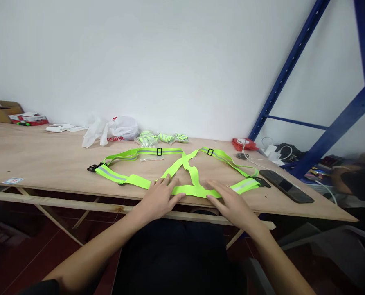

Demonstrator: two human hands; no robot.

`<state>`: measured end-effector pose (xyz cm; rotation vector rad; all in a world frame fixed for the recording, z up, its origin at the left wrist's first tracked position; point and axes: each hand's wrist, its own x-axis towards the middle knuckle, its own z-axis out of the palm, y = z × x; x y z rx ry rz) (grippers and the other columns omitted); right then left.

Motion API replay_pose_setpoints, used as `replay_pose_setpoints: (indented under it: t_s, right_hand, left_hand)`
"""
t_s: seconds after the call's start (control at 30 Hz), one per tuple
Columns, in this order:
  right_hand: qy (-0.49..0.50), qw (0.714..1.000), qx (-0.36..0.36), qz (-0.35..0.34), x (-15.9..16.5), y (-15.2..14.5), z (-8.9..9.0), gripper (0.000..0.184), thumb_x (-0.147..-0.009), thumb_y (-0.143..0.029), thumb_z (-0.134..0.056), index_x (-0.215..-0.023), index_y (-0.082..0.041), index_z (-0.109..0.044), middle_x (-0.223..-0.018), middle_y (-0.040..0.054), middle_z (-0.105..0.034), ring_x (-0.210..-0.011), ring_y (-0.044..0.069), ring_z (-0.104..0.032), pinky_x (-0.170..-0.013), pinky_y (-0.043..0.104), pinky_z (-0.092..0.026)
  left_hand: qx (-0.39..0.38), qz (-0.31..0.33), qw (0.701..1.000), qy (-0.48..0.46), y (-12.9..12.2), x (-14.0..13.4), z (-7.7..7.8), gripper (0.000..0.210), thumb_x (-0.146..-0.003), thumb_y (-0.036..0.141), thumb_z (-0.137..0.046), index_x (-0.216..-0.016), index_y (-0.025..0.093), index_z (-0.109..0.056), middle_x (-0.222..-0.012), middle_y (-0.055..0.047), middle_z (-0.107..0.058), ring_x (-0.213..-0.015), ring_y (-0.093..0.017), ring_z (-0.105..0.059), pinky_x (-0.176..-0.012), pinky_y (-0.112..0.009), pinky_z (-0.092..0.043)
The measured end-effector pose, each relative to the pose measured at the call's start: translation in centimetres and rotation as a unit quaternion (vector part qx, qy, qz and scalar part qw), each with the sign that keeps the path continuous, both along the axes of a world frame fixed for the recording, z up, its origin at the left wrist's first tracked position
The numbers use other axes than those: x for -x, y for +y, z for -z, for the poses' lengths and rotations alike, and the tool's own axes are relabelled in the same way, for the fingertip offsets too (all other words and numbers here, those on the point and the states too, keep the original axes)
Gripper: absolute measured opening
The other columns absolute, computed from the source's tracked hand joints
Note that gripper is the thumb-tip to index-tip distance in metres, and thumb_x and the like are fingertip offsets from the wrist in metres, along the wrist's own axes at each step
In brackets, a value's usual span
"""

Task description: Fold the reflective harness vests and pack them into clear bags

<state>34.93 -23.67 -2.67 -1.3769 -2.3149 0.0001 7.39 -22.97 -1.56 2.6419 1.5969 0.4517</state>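
Observation:
A neon-yellow reflective harness point(195, 190) with grey stripes lies spread on the wooden table in front of me. Its straps cross near the middle, and two black slide adjusters sit on the far straps. One black buckle half point(94, 168) is at the left end, and another buckle part point(263, 182) is at the right end. My left hand point(161, 196) rests with fingers apart on the near strap, left of centre. On the same strap, right of centre, my right hand point(228, 201) lies with its fingers stretched out. Neither hand grips anything.
Packed reflective straps point(165, 138) and a white plastic bag point(122, 128) lie by the wall. A phone point(286, 186) is at the right, near a red bag point(244, 144) and white cables. A cardboard box point(3, 110) stands far left; blue shelving point(288, 65) rises at right.

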Motion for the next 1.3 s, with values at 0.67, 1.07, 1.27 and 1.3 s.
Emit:
replay_pose_setpoints:
  t_s: [0.67,1.07,1.27,1.3]
  right_hand:
    - [-0.109,0.993,0.023,-0.029,0.4,-0.2,1.8,0.054,-0.097,-0.047,-0.054,-0.149,-0.031,-0.047,-0.159,0.0069,-0.037,-0.145,0.032,-0.037,-0.116,0.056,-0.035]
    - [-0.092,0.995,0.019,-0.024,0.4,-0.2,2.1,0.053,-0.096,-0.043,-0.057,-0.147,-0.032,-0.048,-0.158,0.0066,-0.040,-0.145,0.029,-0.038,-0.117,0.053,-0.034]
    - [-0.077,0.996,0.025,-0.028,0.3,-0.1,2.1,0.052,-0.096,-0.044,-0.057,-0.147,-0.033,-0.050,-0.158,0.0058,-0.040,-0.145,0.030,-0.038,-0.117,0.053,-0.034]
    - [-0.075,0.996,0.025,-0.028,0.3,-0.1,2.0,0.052,-0.096,-0.044,-0.057,-0.147,-0.033,-0.050,-0.157,0.0062,-0.040,-0.145,0.030,-0.038,-0.117,0.054,-0.035]
  left_hand:
    - [0.053,-0.074,0.979,0.184,23.1,1.7,-3.7,0.050,-0.083,0.023,-0.062,-0.131,0.012,-0.055,-0.124,-0.022,-0.063,-0.113,-0.034,-0.060,-0.095,-0.044,-0.048]
    - [0.024,-0.030,0.980,0.196,19.9,0.7,-1.5,0.036,-0.098,0.034,-0.042,-0.101,0.011,-0.069,-0.101,-0.021,-0.069,-0.092,-0.030,-0.068,-0.080,-0.038,-0.052]
    - [0.067,-0.005,0.979,0.191,17.7,0.9,-0.5,0.054,-0.100,0.050,-0.029,-0.108,0.015,-0.069,-0.107,-0.018,-0.071,-0.095,-0.029,-0.069,-0.087,-0.039,-0.050]
    - [0.074,-0.006,0.979,0.189,17.9,1.0,-0.6,0.054,-0.099,0.050,-0.028,-0.114,0.015,-0.067,-0.111,-0.018,-0.071,-0.097,-0.029,-0.069,-0.089,-0.039,-0.050]
